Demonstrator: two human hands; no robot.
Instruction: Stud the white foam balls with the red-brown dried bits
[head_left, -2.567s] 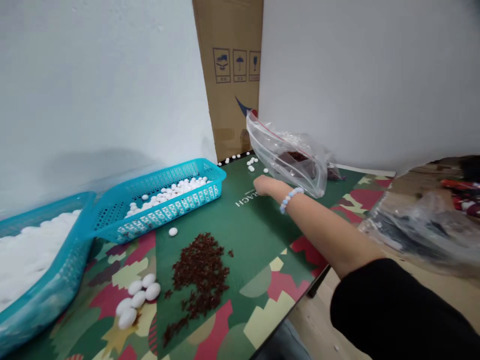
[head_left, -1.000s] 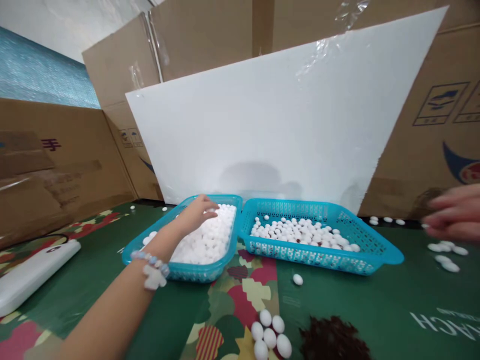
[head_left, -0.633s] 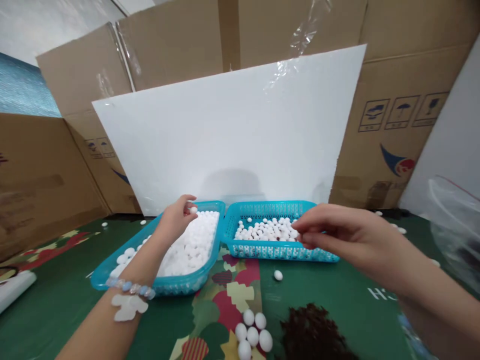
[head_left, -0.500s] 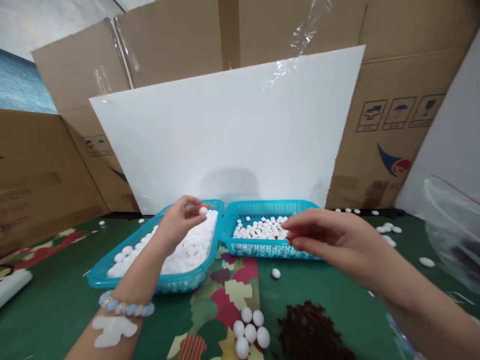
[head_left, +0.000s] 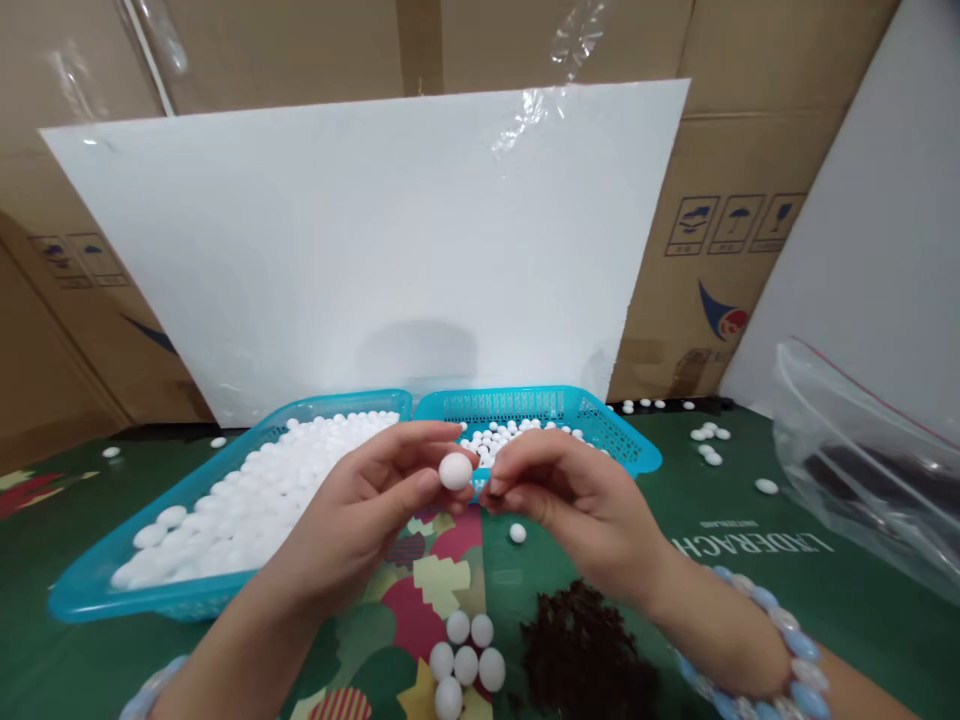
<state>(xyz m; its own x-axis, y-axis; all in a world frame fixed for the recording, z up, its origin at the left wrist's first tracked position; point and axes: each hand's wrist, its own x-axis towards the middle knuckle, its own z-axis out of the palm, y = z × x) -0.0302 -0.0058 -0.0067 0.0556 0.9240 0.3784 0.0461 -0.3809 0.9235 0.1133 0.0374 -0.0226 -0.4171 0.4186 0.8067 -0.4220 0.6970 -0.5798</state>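
Observation:
My left hand [head_left: 360, 500] pinches a small white ball [head_left: 455, 471] between thumb and fingers, in the middle of the view. Close beside it, my right hand [head_left: 592, 495] has thumb and fingertips pressed together on a dark brown shred [head_left: 495, 491], mostly hidden by the fingers. Below my right hand lies a pile of dark brown shreds [head_left: 589, 655] on the table. Left of that pile sits a small group of white balls [head_left: 466, 665]. One loose white ball [head_left: 517, 533] rests just under the hands.
A blue tray [head_left: 157, 600] heaped with white balls stands at the left. Behind my hands is a blue basket [head_left: 637, 460] with smaller white balls. A clear plastic bag [head_left: 847, 440] with dark stuff lies at the right. A white board [head_left: 360, 240] leans against cardboard boxes.
My left hand has moved right and down from the tray with the white ball. My right hand has moved left towards it, and the view has shifted rightward.

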